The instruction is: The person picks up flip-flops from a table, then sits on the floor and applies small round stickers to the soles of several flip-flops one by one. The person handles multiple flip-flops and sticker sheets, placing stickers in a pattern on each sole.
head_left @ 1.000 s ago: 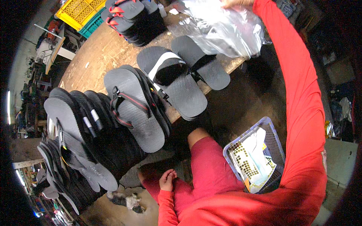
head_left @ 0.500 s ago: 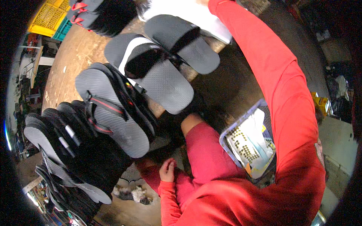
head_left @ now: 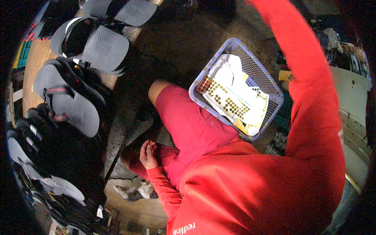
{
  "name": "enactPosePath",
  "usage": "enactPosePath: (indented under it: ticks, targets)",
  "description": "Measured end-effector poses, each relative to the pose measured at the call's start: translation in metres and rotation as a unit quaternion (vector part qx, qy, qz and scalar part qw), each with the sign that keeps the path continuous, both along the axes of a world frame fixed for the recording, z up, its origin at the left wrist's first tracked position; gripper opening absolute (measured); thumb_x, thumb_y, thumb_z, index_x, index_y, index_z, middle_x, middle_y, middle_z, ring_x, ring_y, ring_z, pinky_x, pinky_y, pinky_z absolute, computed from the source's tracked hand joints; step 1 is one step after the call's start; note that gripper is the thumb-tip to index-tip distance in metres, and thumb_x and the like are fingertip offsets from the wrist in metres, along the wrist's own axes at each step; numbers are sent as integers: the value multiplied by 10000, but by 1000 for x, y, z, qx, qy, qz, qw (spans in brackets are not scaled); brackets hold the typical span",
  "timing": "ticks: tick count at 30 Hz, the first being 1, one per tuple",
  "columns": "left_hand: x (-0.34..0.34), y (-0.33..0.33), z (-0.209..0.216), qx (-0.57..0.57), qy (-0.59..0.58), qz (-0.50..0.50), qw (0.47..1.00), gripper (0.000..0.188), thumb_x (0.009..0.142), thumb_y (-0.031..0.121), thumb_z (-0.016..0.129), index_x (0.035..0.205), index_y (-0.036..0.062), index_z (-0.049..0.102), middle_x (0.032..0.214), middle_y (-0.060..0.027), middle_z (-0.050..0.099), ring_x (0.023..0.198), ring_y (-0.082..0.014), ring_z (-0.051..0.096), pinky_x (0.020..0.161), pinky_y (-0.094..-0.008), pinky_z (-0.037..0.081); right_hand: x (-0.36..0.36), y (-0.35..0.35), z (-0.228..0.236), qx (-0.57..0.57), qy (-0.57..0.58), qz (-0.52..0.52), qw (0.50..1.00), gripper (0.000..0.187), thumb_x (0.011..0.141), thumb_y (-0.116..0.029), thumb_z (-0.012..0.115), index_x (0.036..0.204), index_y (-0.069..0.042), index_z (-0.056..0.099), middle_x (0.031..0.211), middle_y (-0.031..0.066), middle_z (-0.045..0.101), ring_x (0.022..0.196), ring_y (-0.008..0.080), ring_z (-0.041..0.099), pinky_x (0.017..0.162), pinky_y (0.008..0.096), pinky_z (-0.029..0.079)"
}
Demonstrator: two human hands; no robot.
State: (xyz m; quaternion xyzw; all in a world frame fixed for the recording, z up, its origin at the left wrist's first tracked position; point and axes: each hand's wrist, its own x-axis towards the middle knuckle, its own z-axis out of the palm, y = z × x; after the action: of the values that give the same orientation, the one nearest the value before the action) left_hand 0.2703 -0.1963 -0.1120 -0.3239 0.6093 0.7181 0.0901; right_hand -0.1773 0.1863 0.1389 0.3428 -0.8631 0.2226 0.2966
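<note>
My left hand (head_left: 148, 155) rests by my left thigh, its fingers loosely bent and slightly apart, with nothing visible in them. My right arm, in a red sleeve, stretches up past the top edge, so the right hand is out of sight. Beside my right leg stands a lilac plastic basket (head_left: 276, 94) with mesh walls. Inside it lie white sheets (head_left: 227, 74) bearing rows of small round gold dots. To the left, grey flip-flops (head_left: 105, 47) with black straps stand along a wooden table (head_left: 33, 74). Another grey flip-flop (head_left: 74, 103) has red-edged straps.
More dark flip-flops (head_left: 25, 156) are stacked at the lower left. On the floor behind my left hand lies a white and dark furry animal (head_left: 133, 190). Grey fur (head_left: 278, 141) shows beside the basket. A pale panel (head_left: 350, 94) stands at the right.
The view has swung right, so the table and flip-flops sit farther left and the basket shows fully. My right hand, partly visible at the top before, has left the picture. My left hand's fingers look looser.
</note>
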Motion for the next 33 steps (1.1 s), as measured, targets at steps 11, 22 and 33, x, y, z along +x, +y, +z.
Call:
enactPosePath:
  ticks: [11, 22, 33]
  targets:
    - [11, -6, -3, 15, 46, -13, 999, 286, 971, 108, 520, 1208, -50, 546, 1103, -139, 630, 960, -208, 639, 856, -317, 528, 318, 50, -197, -5, -435, -248, 865, 289, 805, -277, 705, 909, -11, 660, 792, 152, 645, 711, 286, 635, 657, 373, 502]
    - [25, -7, 0, 33, 88, 56, 994, 273, 966, 94, 517, 1187, -63, 555, 1066, -143, 634, 920, -211, 650, 823, -321, 547, 260, 16, -219, 143, -464, -308, 818, 265, 789, -340, 683, 822, -80, 648, 778, 158, 662, 786, 351, 656, 683, 473, 498]
    - [26, -1, -1, 20, 103, 73, 992, 257, 957, 93, 526, 1163, -47, 590, 1037, -135, 653, 873, -173, 647, 780, -274, 543, 254, 91, -208, 0, -358, -401, 843, 333, 898, -273, 473, 890, -17, 686, 825, 241, 658, 747, 367, 660, 652, 455, 491]
